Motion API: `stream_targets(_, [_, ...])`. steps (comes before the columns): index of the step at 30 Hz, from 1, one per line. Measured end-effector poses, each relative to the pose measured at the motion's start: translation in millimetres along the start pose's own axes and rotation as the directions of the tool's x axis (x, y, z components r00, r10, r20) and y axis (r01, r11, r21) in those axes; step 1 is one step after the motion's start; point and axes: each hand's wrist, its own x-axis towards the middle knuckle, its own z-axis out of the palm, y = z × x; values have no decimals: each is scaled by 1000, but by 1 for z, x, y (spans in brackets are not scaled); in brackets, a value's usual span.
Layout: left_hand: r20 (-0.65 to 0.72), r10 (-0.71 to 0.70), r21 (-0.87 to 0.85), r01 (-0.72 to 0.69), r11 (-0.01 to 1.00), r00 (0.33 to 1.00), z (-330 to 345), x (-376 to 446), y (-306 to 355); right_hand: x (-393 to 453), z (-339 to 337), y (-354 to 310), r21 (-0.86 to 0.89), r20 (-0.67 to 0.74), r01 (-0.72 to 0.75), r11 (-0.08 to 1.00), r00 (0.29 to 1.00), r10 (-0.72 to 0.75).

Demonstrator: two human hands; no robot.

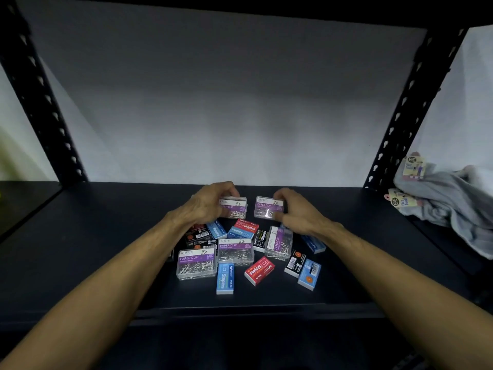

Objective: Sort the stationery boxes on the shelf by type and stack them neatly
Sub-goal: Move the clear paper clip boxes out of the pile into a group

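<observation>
A jumble of small stationery boxes lies on the dark shelf (80, 249). My left hand (210, 202) grips a clear paper clip box (234, 208) with a purple label, held just above the pile. My right hand (292, 209) grips a second clear paper clip box (266, 208) beside it. Three more paper clip boxes lie below: one at the front left (196, 264), one in the middle (235, 251), one tilted on the right (278, 243). Blue staples boxes (225, 279), red staples boxes (259, 271) and black boxes (294, 263) are scattered around them.
Black perforated uprights stand at the back left (40, 84) and back right (405, 113). A white wall closes the back. Folded grey towels (448, 201) with paper tags lie on the neighbouring shelf at the right. The shelf's front edge (240, 309) runs below the pile.
</observation>
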Motion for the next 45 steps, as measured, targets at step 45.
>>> stream_targets(45, [-181, -175, 7, 179, 984, 968, -163, -80, -121, 76, 60, -154, 88, -16, 277, 957, 961, -277])
